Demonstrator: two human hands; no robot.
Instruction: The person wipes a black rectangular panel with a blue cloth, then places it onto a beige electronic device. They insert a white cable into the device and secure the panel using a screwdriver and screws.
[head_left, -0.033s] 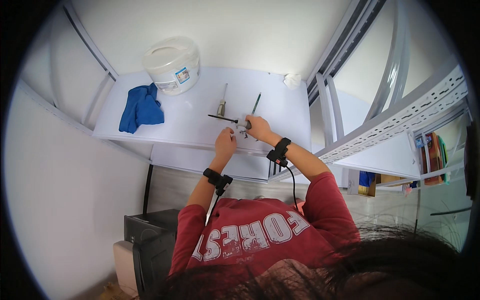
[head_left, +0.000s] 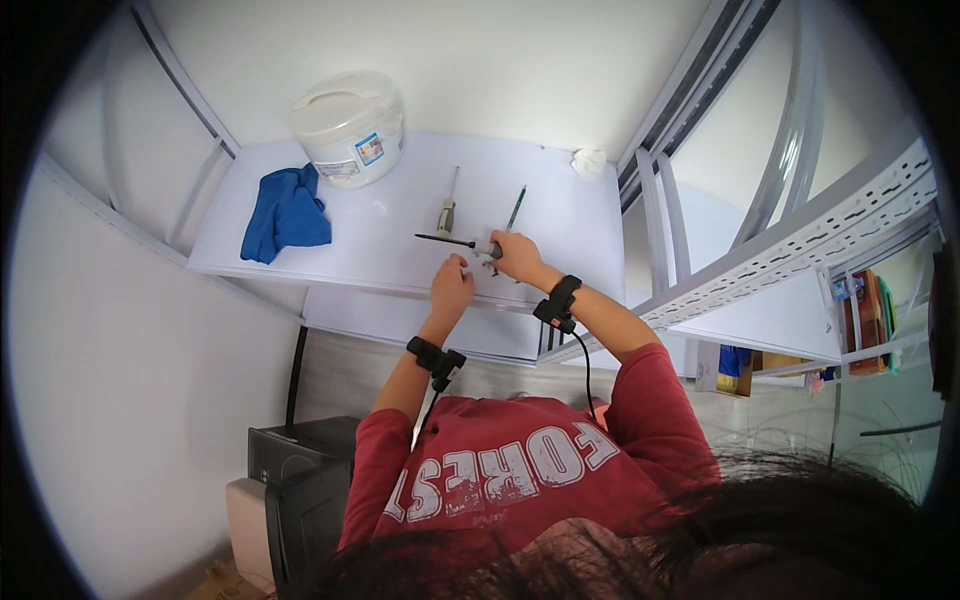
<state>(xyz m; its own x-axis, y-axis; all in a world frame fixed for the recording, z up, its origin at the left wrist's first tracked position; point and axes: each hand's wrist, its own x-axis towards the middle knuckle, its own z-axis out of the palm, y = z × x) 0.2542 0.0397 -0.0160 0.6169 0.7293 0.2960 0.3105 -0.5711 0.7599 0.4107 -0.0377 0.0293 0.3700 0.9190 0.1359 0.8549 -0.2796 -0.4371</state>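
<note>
My right hand (head_left: 519,257) is wrapped round the grey handle of a screwdriver (head_left: 446,239). Its dark shaft points left, above the white shelf (head_left: 375,225). Just left of it, my left hand (head_left: 452,284) is at the shelf's front edge with fingers curled together; whatever they may pinch is too small to make out. Small dark screws (head_left: 493,268) lie scattered beside my right hand, partly hidden by it. Beyond the shaft lies a second screwdriver (head_left: 447,213) with a pale handle, its thin shaft pointing away. A dark green pencil-like stick (head_left: 516,208) lies past my right hand.
A white lidded tub (head_left: 350,130) stands at the back left, next to a crumpled blue cloth (head_left: 287,215). White crumpled tissue (head_left: 588,163) sits at the back right. Perforated metal uprights (head_left: 790,245) rise on the right. Below left are a black bin-like object (head_left: 310,500) and a cardboard box (head_left: 248,530).
</note>
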